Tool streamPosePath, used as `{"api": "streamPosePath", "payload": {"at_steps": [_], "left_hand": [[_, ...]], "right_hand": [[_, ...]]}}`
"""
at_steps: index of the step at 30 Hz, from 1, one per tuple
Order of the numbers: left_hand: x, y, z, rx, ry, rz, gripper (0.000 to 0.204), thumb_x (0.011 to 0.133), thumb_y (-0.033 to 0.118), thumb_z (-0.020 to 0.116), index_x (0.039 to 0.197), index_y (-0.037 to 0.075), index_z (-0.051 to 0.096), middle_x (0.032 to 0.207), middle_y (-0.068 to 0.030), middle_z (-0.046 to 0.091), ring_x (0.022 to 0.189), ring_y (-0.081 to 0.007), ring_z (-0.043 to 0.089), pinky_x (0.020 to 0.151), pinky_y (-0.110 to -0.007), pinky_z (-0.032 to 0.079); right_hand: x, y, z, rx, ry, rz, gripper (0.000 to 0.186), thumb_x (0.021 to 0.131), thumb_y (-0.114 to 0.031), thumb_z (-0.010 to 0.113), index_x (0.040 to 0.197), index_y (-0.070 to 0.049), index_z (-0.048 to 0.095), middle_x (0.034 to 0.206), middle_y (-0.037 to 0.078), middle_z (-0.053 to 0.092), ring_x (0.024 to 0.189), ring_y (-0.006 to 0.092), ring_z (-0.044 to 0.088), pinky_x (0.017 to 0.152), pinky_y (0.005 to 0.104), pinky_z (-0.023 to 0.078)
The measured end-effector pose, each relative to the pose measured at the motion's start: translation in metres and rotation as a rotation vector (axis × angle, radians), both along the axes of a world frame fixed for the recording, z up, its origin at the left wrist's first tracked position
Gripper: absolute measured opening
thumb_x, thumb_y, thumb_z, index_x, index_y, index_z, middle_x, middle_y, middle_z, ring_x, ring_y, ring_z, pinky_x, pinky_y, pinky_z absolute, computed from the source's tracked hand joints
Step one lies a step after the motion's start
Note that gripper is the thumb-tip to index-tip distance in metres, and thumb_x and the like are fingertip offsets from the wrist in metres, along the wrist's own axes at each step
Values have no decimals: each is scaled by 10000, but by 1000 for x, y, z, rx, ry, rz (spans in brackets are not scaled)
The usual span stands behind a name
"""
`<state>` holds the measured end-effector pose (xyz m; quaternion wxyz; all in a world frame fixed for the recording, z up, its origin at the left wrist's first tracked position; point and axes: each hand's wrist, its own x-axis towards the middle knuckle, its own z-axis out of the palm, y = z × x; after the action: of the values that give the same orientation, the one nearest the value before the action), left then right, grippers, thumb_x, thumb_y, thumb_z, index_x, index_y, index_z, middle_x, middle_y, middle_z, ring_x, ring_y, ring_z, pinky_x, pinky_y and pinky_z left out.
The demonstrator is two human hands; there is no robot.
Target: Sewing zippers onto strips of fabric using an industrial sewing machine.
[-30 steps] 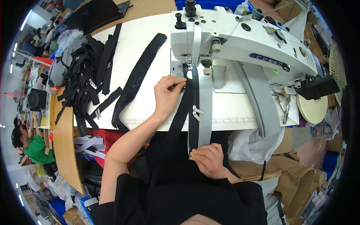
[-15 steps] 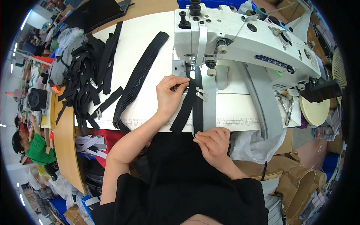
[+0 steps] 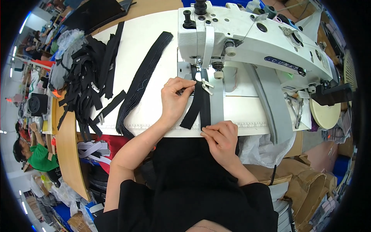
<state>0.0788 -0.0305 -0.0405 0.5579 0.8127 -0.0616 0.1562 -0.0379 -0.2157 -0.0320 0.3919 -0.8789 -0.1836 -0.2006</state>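
A black zipper [image 3: 205,108] runs lengthwise under the needle area of a white sewing machine [image 3: 247,38]. My left hand [image 3: 176,96] pinches its tape just in front of the presser foot [image 3: 198,63]. Two silvery zipper pulls [image 3: 207,87] lie close to those fingertips. At the table's front edge, my right hand [image 3: 222,137] holds the zipper's near end between thumb and fingers. One black tape end [image 3: 192,115] splays off to the left. Along the zipper's right side shows a grey strip [image 3: 217,104]. The fingertips partly cover the tape.
A stack of black strips [image 3: 145,79] lies left of the machine, beside a heap of black zippers [image 3: 83,73]. Grey padded strips [image 3: 266,104] hang over the front edge at right, near scissors [image 3: 297,110]. Another person in green [image 3: 40,156] sits far left.
The zipper has slid forward toward the needle, its pulls and loose tape end moving with it. My right hand has followed slightly forward; my left hand has stayed almost in place.
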Motion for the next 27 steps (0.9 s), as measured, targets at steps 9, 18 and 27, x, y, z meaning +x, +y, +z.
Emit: {"api": "streamPosePath", "payload": {"at_steps": [9,18,27], "left_hand": [[-3,0,-1,36,22,-5,199,801,-48,759,957,60,819,898,-63,749,867,-206,641,774,-321,511],[0,1,0,21,37,-32,211,808,-43,759,973,69,828,887,-54,745,866,-197,635,787,-324,499],[1,1,-4,27,40,-34,230,802,-32,772,989,87,835,878,-44,744,869,-191,637,825,-321,482]], "right_hand": [[28,1,6,-57,47,5,98,832,-150,804,908,-100,769,857,-26,631,866,192,573,847,362,394],[53,0,2,-113,-10,14,124,828,-149,802,936,-101,765,863,-24,621,877,192,573,852,374,392],[62,5,-2,-233,-97,-2,153,831,-157,775,965,-86,761,1018,-8,676,1001,198,607,910,379,413]]}}
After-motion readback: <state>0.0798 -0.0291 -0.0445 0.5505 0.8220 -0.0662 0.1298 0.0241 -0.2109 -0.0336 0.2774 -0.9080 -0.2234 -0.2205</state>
